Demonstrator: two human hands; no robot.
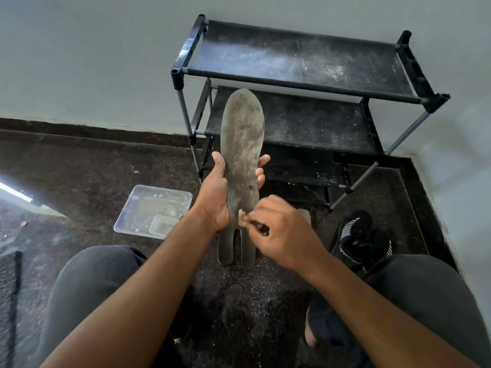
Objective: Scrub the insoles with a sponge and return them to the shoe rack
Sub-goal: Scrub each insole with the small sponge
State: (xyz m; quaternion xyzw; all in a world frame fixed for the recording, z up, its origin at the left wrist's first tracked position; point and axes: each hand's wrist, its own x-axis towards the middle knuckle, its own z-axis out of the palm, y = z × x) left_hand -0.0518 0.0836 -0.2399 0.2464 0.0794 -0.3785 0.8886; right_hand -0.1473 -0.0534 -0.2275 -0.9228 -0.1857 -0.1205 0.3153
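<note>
Two knees in dark trousers fill the bottom corners, both cut off by the lower edge, and the forearms reach forward between them. The right hand [279, 229] is curled, knuckles up, pinching a small tan sponge [241, 215] against the heel end of the dirty grey insole [242, 144]; most of the sponge is hidden under the fingers. The left hand [220, 192] grips that insole from behind around its lower half, thumb on the left edge and fingertips showing on the right, holding it upright with the toe pointing up. Below the hands two more insoles [248, 251] lie side by side on the dark speckled floor, their upper parts hidden by the hands. A black sneaker [356, 235] sits to the right, partly behind the right wrist. To the left a clear plastic tray [148, 205] rests on the floor with a smaller container [162, 225] inside. Beyond stands the dusty black shoe rack [297, 67] against the wall.
</note>
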